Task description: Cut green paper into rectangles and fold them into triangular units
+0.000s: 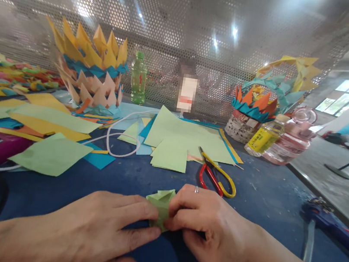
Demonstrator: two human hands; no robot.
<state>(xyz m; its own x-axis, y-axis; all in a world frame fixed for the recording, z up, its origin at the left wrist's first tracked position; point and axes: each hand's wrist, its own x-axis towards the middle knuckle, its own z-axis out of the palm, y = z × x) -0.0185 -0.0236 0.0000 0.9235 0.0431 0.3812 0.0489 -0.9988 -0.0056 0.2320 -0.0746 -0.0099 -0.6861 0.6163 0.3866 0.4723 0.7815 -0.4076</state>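
A dark blue table [134, 179] filled the lower frame. At lower left, the left hand [115, 223] lay loosely open, two fingertips pressing the folded green paper's left side, its thumb apart. At lower right, the right hand [212, 228] was half curled, its fingertips bunched tightly on the paper's right side. Light green sheets [186, 137] lay in the centre. At upper left stood a pointed yellow paper piece [98, 49]. The clear bottle [265, 136] at right bore a yellow label, its writing too small to read. Red-and-yellow-handled scissors [216, 172] lay beyond the right hand. Smallest, at lower centre, the folded green paper [161, 203] sat between both hands, touching their fingertips.
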